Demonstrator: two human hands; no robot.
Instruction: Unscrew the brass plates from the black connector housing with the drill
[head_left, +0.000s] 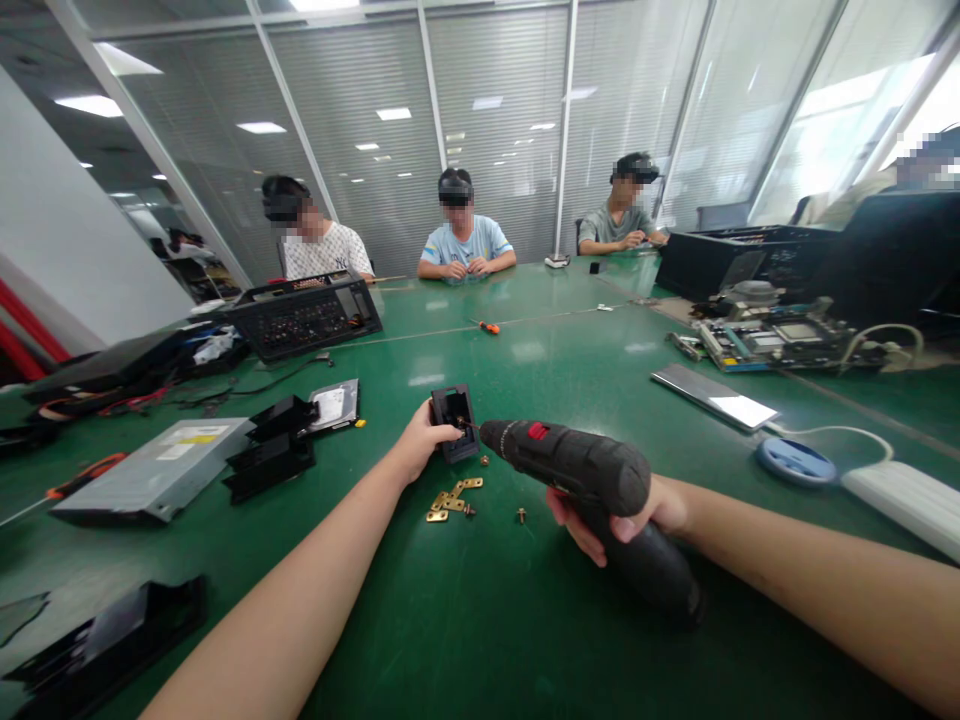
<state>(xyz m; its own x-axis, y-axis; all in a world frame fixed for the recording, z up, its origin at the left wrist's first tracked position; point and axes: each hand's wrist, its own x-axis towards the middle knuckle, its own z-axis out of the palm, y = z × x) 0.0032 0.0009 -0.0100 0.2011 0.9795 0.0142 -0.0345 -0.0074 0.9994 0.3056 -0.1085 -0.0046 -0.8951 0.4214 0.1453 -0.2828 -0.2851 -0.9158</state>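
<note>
Left hand: the left hand (424,440) reaches forward and pinches the small black plastic housing (454,415) at its left edge, thumb on the front and fingers behind.
Housing: it stands upright on the green bench (525,620), just ahead of both hands, its hollow face turned toward the camera.
Right hand: the right hand (626,515) is wrapped tight round the grip of the black cordless screwdriver with a red switch (577,462), fingers curled under the handle.
Screwdriver: it is held level with its nose pointing left. Its thin bit seems to meet the housing's right side, though the tip is too small to be sure.
Loose parts: flat brass hinge plates (452,499) lie on the bench just in front of the housing. A small brass screw (520,515) sits near them, between the two forearms.
Left side: a grey metal drive box (154,468) lies flat, with black plastic brackets (270,450) just beside it and a silver hard drive (335,402) behind those.
Right side: a silver flat plate (712,397), a blue round disc (795,462) and a white power strip (907,495) lie here. A bare circuit board (780,340) lies further back.
Middle: an orange-handled screwdriver (487,326) lies well apart from the hands.
Far edge: three people sit there, their hands on the bench.
</note>
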